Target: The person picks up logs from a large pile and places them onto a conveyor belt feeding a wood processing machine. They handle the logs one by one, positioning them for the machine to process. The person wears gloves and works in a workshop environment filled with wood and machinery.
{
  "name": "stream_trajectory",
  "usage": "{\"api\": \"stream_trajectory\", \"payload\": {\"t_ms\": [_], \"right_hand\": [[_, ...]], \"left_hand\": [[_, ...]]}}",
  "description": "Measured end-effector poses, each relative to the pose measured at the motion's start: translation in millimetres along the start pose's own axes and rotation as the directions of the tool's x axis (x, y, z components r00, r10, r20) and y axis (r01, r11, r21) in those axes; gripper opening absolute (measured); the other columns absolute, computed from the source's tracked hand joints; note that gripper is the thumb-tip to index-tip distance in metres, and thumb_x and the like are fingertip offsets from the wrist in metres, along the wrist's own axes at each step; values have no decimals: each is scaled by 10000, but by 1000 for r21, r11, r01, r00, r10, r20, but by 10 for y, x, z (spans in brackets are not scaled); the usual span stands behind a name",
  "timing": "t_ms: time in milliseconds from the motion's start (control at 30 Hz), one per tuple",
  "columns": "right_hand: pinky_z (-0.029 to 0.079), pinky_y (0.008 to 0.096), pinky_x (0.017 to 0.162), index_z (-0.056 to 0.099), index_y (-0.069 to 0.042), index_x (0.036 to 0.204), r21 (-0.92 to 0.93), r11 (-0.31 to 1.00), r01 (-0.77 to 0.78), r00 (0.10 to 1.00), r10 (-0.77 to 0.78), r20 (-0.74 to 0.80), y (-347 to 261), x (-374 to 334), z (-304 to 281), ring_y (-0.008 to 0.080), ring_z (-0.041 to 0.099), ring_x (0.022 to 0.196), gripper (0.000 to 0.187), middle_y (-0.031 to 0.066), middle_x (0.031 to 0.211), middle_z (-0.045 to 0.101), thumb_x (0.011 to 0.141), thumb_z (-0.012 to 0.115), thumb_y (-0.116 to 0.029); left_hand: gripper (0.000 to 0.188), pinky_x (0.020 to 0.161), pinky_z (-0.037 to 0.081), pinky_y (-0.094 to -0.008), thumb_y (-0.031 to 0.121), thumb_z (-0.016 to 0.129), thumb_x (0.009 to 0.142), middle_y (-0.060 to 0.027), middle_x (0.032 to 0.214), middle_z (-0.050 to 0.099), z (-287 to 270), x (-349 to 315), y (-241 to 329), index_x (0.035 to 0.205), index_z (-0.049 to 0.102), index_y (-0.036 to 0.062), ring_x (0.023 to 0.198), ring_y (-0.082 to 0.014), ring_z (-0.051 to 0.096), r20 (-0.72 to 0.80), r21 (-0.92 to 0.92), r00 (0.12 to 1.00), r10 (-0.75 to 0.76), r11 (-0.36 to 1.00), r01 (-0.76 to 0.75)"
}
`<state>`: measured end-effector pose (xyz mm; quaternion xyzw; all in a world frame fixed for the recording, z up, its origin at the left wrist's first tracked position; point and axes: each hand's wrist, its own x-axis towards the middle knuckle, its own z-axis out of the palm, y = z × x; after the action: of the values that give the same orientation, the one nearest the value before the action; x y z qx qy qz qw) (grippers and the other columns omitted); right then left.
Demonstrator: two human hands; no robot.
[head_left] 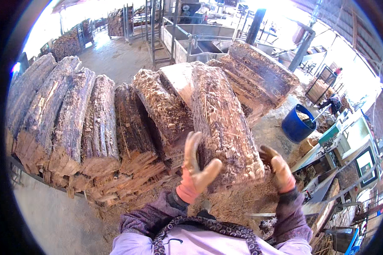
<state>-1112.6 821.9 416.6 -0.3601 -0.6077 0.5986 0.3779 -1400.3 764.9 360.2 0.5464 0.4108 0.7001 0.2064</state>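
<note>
A thick bark-covered wood slab [225,127], strewn with sawdust, lies on the stack in front of me, its near end between my hands. At its left edge is my left hand [196,168], in a tan and orange glove, thumb and fingers spread apart. My right hand [280,170], gloved alike, is raised at the slab's right side with its fingers apart; whether the fingertips touch the wood I cannot tell. To the left leans a sawdust-covered slab [166,112], with a darker slab [132,123] beside it.
More bark slabs [68,114] stand in a row at the left. Behind to the right is another slab pile [259,76]. A blue tub [298,123] stands on the floor, near a green and white machine [344,140]. Metal posts and a walled enclosure [195,42] rise behind. A person [334,102] is far right.
</note>
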Motion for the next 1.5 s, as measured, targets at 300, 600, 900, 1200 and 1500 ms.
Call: {"api": "stream_trajectory", "payload": {"t_ms": [300, 600, 900, 1200, 1500], "right_hand": [[504, 287, 979, 200, -1, 1597, -28, 999, 33, 997, -31, 69, 347, 605, 310, 177, 653, 1097, 736, 117, 1265, 676, 1020, 606, -211], [478, 352, 1044, 396, -113, 1537, 345, 911, -225, 906, 326, -270, 2335, -1381, 804, 209, 582, 1251, 570, 89, 1374, 621, 1037, 615, -277], [488, 382, 1013, 441, -24, 1498, -24, 992, -126, 811, 89, -578, 2245, -3475, 830, 218, 606, 1165, 685, 96, 1321, 642, 940, 720, -306], [323, 392, 1209, 491, -46, 1494, -432, 869, -240, 535, -253, -806, 1598, -5664, 175, 252, 479, 1385, 507, 78, 1475, 561, 1029, 527, -246], [410, 359, 1136, 454, -33, 1520, -70, 990, 127, 526, -126, -841, 204, -5319, -2861, 235, 514, 1342, 606, 69, 1484, 546, 1053, 500, -416]], "left_hand": [[740, 1056, 497, -347, 42, 634, 962, -140, 1368, 511, -252, -400, -767, 1598, 261, 105, 1223, -236, 564, 235, -734, 925, -299, 570, 370], [739, 1156, 406, -425, 412, 728, 921, -188, 1528, 480, -544, -1217, -1110, 1468, 481, -20, 1396, -274, 481, 680, -152, 480, -555, 533, 832], [583, 1084, 481, -406, 241, 601, 1038, -187, 1442, 548, 272, -2323, -1107, 1532, 383, 22, 1265, -313, 587, 951, 2, 86, -297, 284, 959], [847, 1065, 431, -329, 191, 823, 855, -69, 1367, 555, 2903, -2628, 1539, 1523, 352, -32, 1229, -160, 521, 991, -121, 80, 111, 441, 889], [728, 1160, 384, -393, 339, 747, 911, -208, 1466, 542, 3516, -2730, 1927, 1472, 459, -26, 1376, -266, 502, 944, -311, 204, 260, 908, 281]]}}
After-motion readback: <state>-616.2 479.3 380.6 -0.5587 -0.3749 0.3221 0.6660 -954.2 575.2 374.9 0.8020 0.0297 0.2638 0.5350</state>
